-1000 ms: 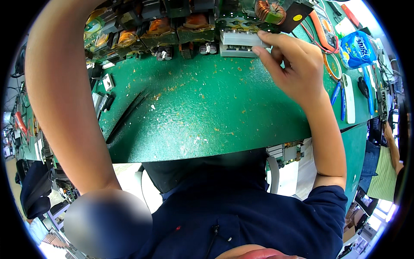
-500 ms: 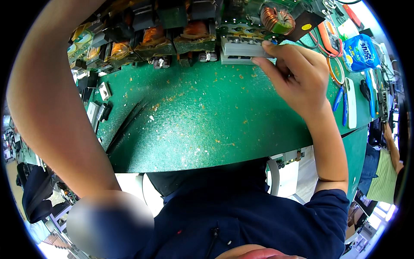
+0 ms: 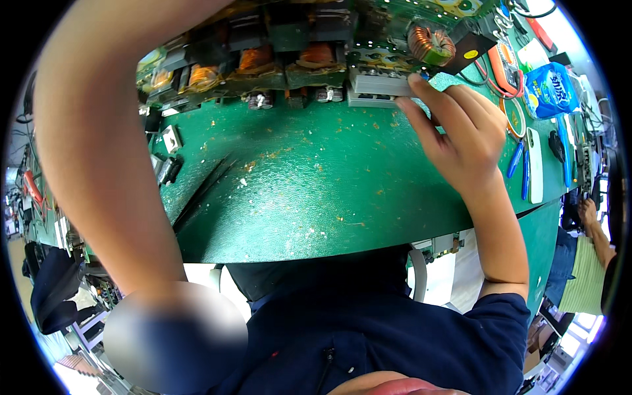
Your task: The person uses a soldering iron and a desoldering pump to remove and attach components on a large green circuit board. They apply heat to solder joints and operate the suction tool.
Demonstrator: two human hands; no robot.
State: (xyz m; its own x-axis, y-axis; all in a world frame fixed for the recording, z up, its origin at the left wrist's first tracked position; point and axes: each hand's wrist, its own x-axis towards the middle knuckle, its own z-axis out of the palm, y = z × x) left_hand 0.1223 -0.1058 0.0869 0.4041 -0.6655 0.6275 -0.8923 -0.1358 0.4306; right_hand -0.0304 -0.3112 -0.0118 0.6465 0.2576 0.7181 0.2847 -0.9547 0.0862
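Note:
A large green circuit board [image 3: 380, 45] lies at the far side of the table, crowded with parts. Along its near right edge runs a silvery metal bar [image 3: 383, 84], and my right hand [image 3: 469, 135] pinches the bar's right end between thumb and fingers. A copper-wound ring coil [image 3: 431, 45] sits just beyond those fingers. Orange-wound transformers [image 3: 317, 54] line the board's near left part. My left forearm [image 3: 99, 151] reaches up across the left side and over the board; its hand is beyond the top edge of the picture.
Black tweezers [image 3: 201, 194] and small loose parts [image 3: 171, 139] lie on the green tabletop [image 3: 316, 178] at left. To the right are blue pens [image 3: 515, 159], a white case [image 3: 534, 164], a blue packet [image 3: 552, 91] and an orange meter [image 3: 505, 69]. Another person [image 3: 586, 270] is at far right.
The view has shifted a little, so board and tweezers appear farther right. My left forearm appears farther right too. My right hand stays pinched on the bar's end.

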